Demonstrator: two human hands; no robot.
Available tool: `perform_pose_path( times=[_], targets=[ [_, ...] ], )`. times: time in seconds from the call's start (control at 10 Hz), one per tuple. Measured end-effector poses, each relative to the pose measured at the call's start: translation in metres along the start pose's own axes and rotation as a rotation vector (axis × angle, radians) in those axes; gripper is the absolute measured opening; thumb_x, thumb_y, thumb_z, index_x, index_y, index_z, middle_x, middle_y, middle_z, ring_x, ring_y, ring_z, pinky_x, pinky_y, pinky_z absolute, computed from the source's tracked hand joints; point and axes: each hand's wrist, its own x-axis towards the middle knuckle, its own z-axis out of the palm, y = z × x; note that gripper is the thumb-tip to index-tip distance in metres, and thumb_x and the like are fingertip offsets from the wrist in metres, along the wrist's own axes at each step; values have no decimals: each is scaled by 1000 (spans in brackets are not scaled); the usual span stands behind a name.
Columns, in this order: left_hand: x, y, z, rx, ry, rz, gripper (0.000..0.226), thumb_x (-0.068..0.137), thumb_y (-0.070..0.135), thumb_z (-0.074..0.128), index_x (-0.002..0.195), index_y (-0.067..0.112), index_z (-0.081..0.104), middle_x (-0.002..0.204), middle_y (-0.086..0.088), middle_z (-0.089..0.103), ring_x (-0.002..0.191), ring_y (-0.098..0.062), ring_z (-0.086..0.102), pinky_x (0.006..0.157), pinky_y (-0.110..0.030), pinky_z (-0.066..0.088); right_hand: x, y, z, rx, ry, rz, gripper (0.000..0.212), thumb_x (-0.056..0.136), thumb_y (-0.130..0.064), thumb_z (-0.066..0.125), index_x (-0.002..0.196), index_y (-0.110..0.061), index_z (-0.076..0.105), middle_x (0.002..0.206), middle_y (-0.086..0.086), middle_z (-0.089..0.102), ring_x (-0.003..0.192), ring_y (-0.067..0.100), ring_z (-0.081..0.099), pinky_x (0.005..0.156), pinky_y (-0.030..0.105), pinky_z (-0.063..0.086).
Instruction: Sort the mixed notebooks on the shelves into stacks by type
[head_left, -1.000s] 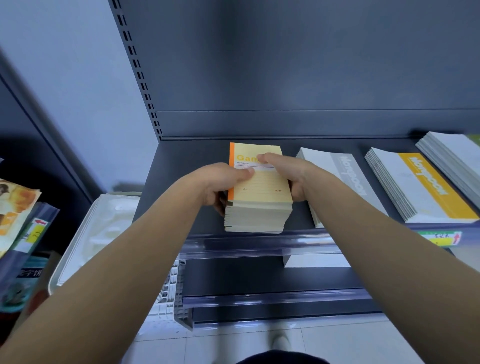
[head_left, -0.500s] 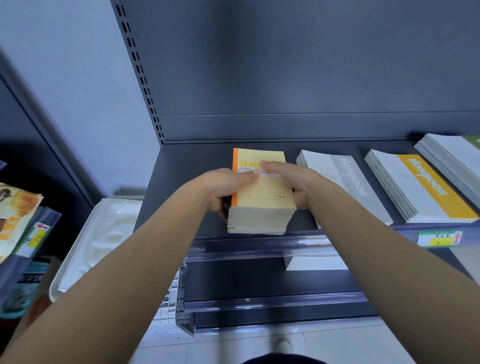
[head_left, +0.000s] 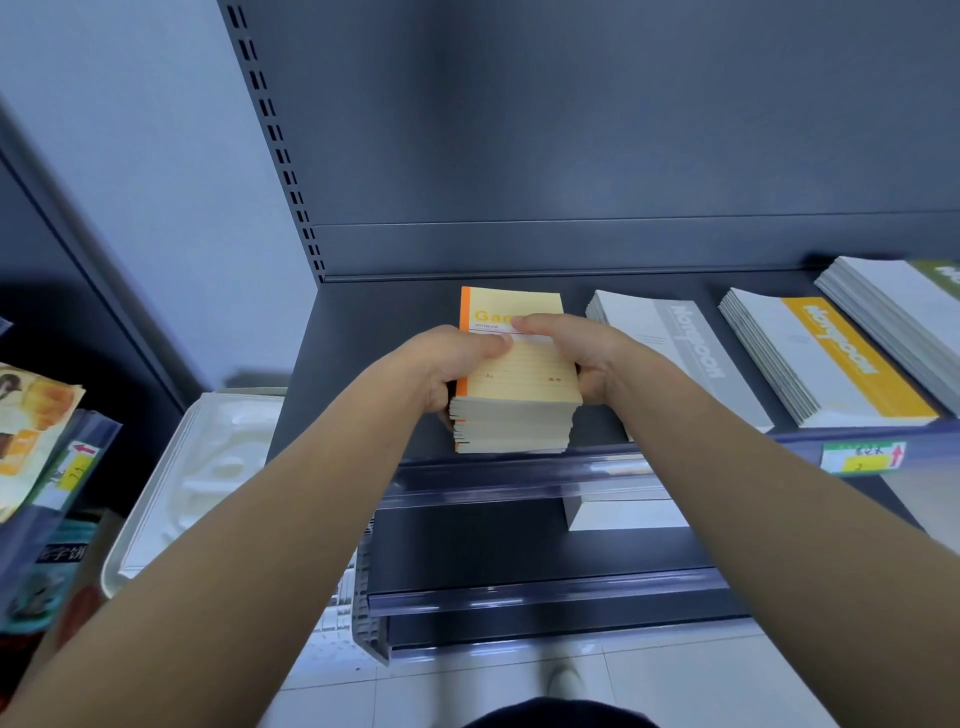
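Note:
A stack of small yellow notebooks (head_left: 519, 384) with orange spines stands on the dark shelf (head_left: 374, 332) near its front edge. My left hand (head_left: 447, 364) grips the stack's left side, thumb on the top cover. My right hand (head_left: 587, 358) grips the right side, thumb also on top. To the right lie a grey-banded notebook stack (head_left: 680, 348), a yellow-banded stack (head_left: 826, 358) and a green-banded stack (head_left: 898, 306).
A clear price rail (head_left: 519, 478) with a green and yellow label (head_left: 862, 457) runs along the shelf front. A white stack (head_left: 623, 514) sits on the lower shelf. A white tray (head_left: 187, 478) and picture books (head_left: 36, 431) are at the left.
Both hands and the yellow stack sit slightly lower in view, as does the whole shelf; the grip looks the same.

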Motion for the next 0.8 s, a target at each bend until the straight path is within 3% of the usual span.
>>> perform_pose_path(
  times=[0.3,0.5,0.6,0.7,0.8],
  targets=[
    [-1,-2,2,-37,18,14,21,90,25,62,104,10,59,94,-8,68,86,-26,66,88,-52,50,-7,1,-1,-9,-2,-21,28,84,-34,67,104,-17,60,92,6,70,83,22,68,80,41,55],
    [-6,-2,3,-8,48,17,27,88,33,63,104,11,58,99,-8,68,92,-27,65,88,-52,50,-9,8,-10,-47,61,-135,46,80,-42,68,116,-16,59,106,7,70,97,24,67,86,43,54],
    [-7,0,3,51,102,67,40,88,37,63,113,8,54,109,-7,65,95,-23,64,84,-39,52,-16,7,-15,-145,183,-223,84,63,-59,68,129,-12,49,122,3,61,111,23,58,98,44,46],
    [0,4,3,91,189,145,79,87,42,62,144,6,21,135,-9,50,115,-26,52,93,-35,44,-28,1,-18,-259,284,-340,82,75,-56,64,139,-9,39,126,1,51,120,20,47,107,40,36],
    [-3,13,2,161,318,284,80,90,39,59,146,6,13,147,-9,33,123,-25,42,89,-31,36,-42,-2,-24,-351,392,-427,62,90,-39,57,140,-7,39,142,5,43,130,22,40,102,28,32]
  ],
)
